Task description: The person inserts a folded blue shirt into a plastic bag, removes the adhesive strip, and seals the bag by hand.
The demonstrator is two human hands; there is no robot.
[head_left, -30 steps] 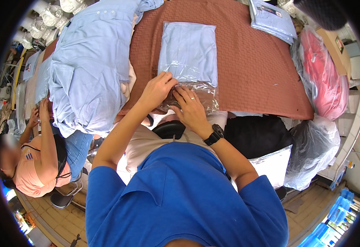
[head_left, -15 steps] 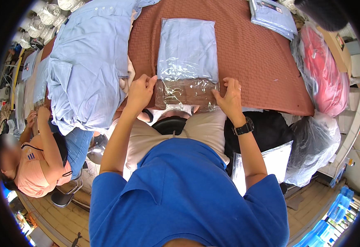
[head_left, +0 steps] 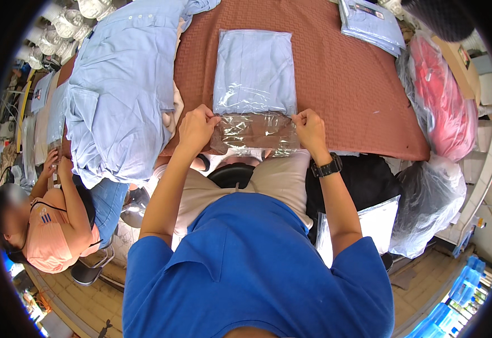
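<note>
A folded light blue shirt (head_left: 254,70) lies inside a clear plastic bag (head_left: 257,134) on the brown tablecloth, straight in front of me. The bag's loose end reaches past the shirt and hangs over the table's near edge. My left hand (head_left: 196,128) pinches the left edge of this bag just below the shirt. On the opposite edge my right hand (head_left: 310,129), with a black watch on its wrist, has thumb and fingers closed on the plastic. Between both hands the film is creased and shiny.
Loose light blue shirts (head_left: 122,96) are heaped at the left of the brown tablecloth (head_left: 347,101). Packed shirts (head_left: 372,25) lie at the far right. Red goods in plastic (head_left: 440,96) stand beyond the right edge. A person (head_left: 60,219) sits at the left, hands at the table.
My right hand's fingers have closed on the bag's right edge; my left hand has shifted slightly right and grips the other edge. The packed shirt sits slightly nearer me.
</note>
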